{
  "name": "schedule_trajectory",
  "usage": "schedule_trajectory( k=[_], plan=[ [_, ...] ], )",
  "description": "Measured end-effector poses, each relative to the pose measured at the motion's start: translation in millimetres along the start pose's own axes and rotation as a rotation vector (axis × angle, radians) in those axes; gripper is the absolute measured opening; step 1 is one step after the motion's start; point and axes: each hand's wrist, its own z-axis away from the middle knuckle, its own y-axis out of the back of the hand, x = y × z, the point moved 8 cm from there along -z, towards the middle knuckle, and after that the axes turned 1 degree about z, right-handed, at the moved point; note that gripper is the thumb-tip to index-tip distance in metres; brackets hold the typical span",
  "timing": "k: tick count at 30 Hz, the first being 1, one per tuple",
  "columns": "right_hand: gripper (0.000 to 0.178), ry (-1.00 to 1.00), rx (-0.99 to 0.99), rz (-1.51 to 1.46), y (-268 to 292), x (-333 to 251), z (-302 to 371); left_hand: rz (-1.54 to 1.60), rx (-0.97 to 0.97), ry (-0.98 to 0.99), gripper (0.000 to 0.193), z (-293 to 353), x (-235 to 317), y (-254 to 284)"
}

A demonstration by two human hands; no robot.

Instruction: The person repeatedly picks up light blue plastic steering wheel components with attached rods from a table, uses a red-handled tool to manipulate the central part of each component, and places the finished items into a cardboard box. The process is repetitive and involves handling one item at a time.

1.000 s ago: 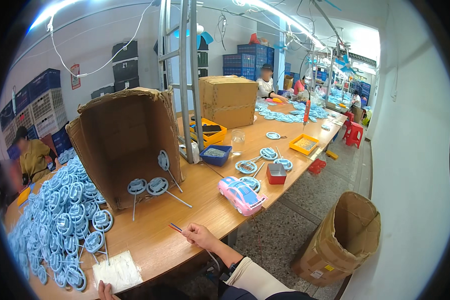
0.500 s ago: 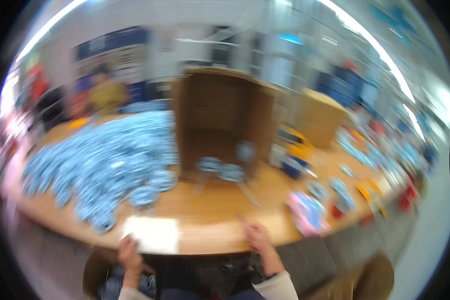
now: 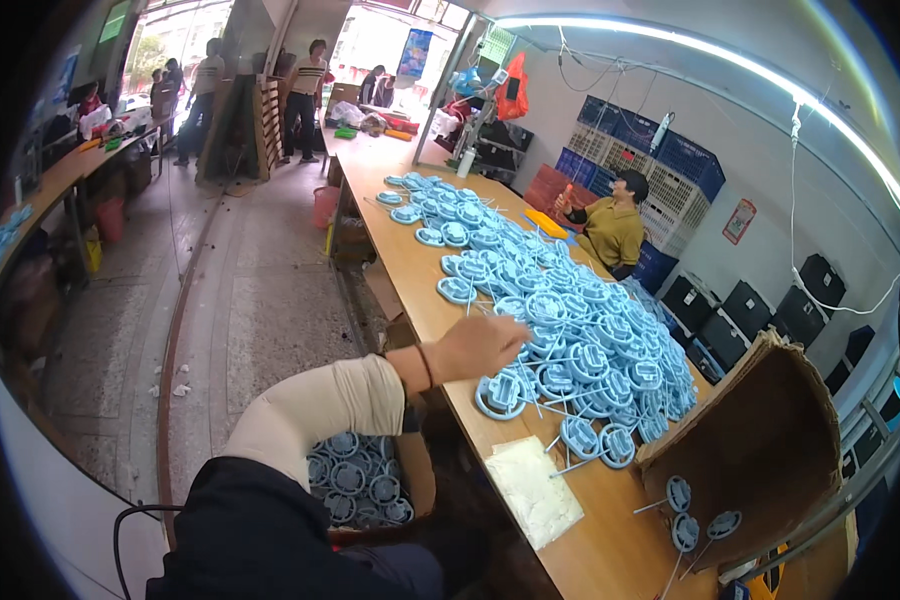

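Observation:
My left hand [image 3: 478, 348] reaches across the table's near edge, over the close side of a large heap of light blue round plastic pieces with thin stems [image 3: 580, 330]. Its fingers stretch to the right and look loosely apart, with nothing visible in them; the fingertips are slightly smeared. One round piece [image 3: 500, 393] lies at the heap's edge just below the hand. Nearer to me, a whitish flat sheet or pad [image 3: 533, 490] rests on the tabletop [image 3: 610, 530]. My right hand is out of the picture.
An open cardboard box [image 3: 760, 450] lies on its side at right, several round pieces at its mouth. Below my left arm, another carton [image 3: 418, 470] holds greyer round pieces. A person in a mustard top [image 3: 613, 228] sits across the table. Others stand near the far doorway.
The view has swung far to the left. My left hand has gone from the whitish sheet to the near side of the heap. My right hand has left the picture.

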Motion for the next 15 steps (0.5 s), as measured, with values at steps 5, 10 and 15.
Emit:
schedule_trajectory(
  k=[5,10,15],
  plan=[
    [0.012,-0.063,0.107,-0.074,-6,-19,14,-0.060,-0.785,-0.036,0.046,102,6,-97],
    [0.013,-0.116,0.099,-0.044,-11,-23,19,-0.043,-0.752,-0.092,0.060,148,20,-114],
    [0.015,-0.069,0.077,-0.056,-14,-32,21,-0.035,-0.717,-0.007,0.065,159,23,-122]
  ],
)
